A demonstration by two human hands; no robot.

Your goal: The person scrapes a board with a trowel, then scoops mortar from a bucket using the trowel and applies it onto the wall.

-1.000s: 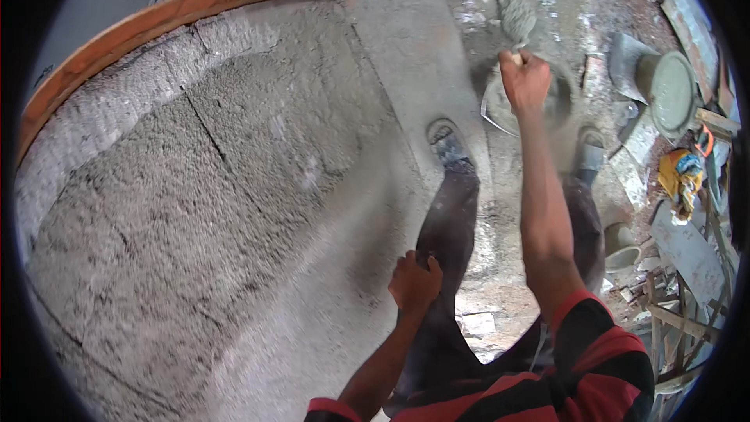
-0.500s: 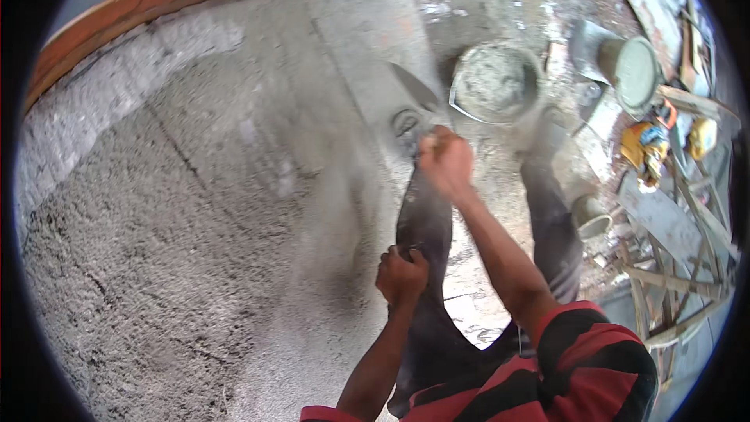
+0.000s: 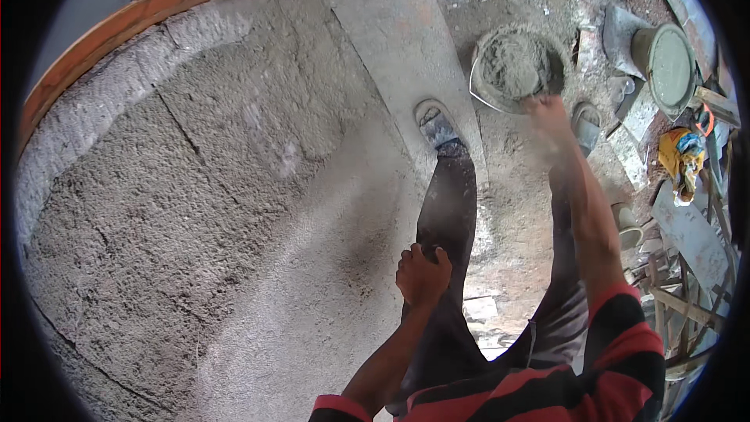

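Note:
My right hand (image 3: 551, 116) is blurred at the near rim of a round bucket (image 3: 477, 70), closed round what appears to be the trowel handle seen earlier; the blade is hard to make out. Grey mortar (image 3: 512, 62) is inside the bucket. My left hand (image 3: 422, 273) is curled in front of my left leg (image 3: 445, 203), and whatever it may hold is hidden. A long grey slab (image 3: 383, 31) runs under my left sandal (image 3: 436, 126). Left of me lies rough grey concrete (image 3: 172, 219), with a pale band along its outer edge.
A curved orange-brown board (image 3: 117, 39) edges the concrete at the upper left. Along the right lie a greenish bucket (image 3: 668, 70) on its side, a yellow bag (image 3: 676, 158), a smaller container (image 3: 627, 227), loose sheets (image 3: 683, 234) and timber offcuts (image 3: 687, 309).
My right hand, which held up a mortar-laden trowel, swung down-left toward my left foot, then moved right to the bucket. My left hand has stayed by my leg.

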